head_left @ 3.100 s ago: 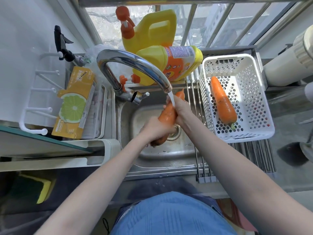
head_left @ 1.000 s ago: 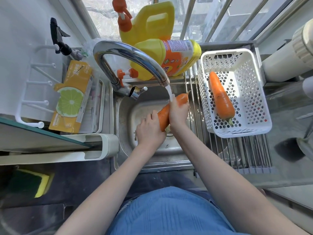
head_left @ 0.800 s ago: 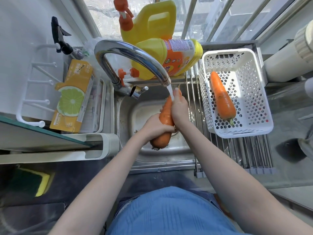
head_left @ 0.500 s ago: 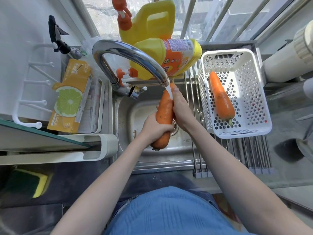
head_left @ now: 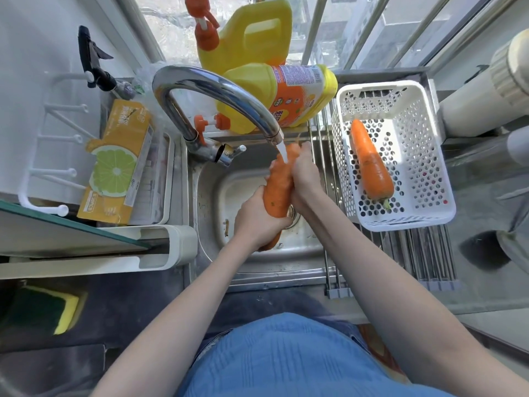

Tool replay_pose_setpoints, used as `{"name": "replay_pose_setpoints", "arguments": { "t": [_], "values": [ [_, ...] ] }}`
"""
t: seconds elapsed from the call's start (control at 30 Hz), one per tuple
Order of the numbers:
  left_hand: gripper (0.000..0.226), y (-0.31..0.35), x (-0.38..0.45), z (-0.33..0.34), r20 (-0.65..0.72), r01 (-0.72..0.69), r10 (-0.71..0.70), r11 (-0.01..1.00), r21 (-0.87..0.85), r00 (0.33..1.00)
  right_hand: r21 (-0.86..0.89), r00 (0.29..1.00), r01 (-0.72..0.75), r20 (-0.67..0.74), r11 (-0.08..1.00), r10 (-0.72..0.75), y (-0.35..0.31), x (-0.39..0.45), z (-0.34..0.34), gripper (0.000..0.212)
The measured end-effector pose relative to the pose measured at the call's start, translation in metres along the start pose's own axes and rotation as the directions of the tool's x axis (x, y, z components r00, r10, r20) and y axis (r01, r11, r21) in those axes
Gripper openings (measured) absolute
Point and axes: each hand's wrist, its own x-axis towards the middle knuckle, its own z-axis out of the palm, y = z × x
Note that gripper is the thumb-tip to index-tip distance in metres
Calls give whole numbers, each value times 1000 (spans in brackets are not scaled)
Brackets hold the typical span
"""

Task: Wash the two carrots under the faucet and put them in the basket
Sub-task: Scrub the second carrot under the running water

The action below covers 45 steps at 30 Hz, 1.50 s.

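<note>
Washing the second carrot (head_left: 279, 193): the left hand (head_left: 254, 222) grips its thick end, the right hand (head_left: 305, 173) wraps the tip under the faucet (head_left: 217, 93) stream. Next, probably carry it to the basket (head_left: 429, 216), beside the first carrot (head_left: 370, 164).

Head view — looks steeply down, close over sink (head_left: 252, 265) — single view.

Carrot's (head_left: 277, 190) underside behind both hands
</note>
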Motion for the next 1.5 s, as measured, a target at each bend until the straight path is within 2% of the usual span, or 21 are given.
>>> {"name": "replay_pose_setpoints", "arguments": {
  "t": [0.03,0.13,0.2,0.37,0.47,0.63,0.8,0.87,0.97,1.03,1.13,1.23,1.27,1.33,1.4,1.43,1.5],
  "values": [
    [48,0,1,-2,-1,-3,3,1000,4,1000,39,1000,4,16,999,-4,1,0,0,68],
    [39,2,5,-5,15,9,-8,997,-77,1000,-119,981,176,98,977,-165,12,0,-2,49],
    [40,-1,6,-6,34,26,-23,996,-88,999,-178,968,190,198,965,-154,16,-2,-9,43],
    [47,-7,3,1,57,50,-43,991,-120,997,-39,895,213,408,976,-179,17,-5,-34,59],
    [46,-8,2,5,58,53,-46,991,-125,997,-14,893,182,421,983,-159,15,-10,-34,63],
    [48,-11,-1,2,57,47,-42,995,-91,998,-135,903,235,396,962,-165,23,-15,-35,77],
    [38,-12,-5,-4,109,55,-42,992,-112,993,-352,830,276,557,894,-37,13,-15,-42,111],
    [43,-13,-5,-6,108,47,-37,995,-89,993,-362,816,259,579,896,-3,10,-15,-45,110],
    [50,-14,-3,-7,62,70,-68,997,-41,996,-235,864,210,498,949,-68,11,-20,-42,81],
    [49,-13,-4,-5,26,85,-84,996,-35,996,-227,902,221,417,948,-111,11,-21,-37,65],
    [52,-10,-6,-1,-49,95,-94,995,10,994,-333,928,289,327,898,-178,16,-25,-22,53],
    [54,-3,-9,7,-55,66,-62,995,72,997,-494,929,342,51,799,-366,20,-32,-4,41],
    [54,0,-10,9,-51,59,-56,996,59,997,-479,927,334,10,812,-376,19,-32,-1,39],
    [50,1,-9,8,-62,71,-70,997,25,996,-326,963,268,60,907,-263,16,-26,-5,33],
    [48,2,-7,2,-59,80,-78,996,42,995,-10,959,117,259,993,-110,16,-18,-20,30],
    [50,3,-6,-1,-46,75,-73,996,54,996,138,926,32,370,990,-81,18,-18,-29,35],
    [54,7,-4,-3,-9,60,-60,997,41,998,285,858,-73,507,956,-86,23,-20,-41,51]
  ]
}}
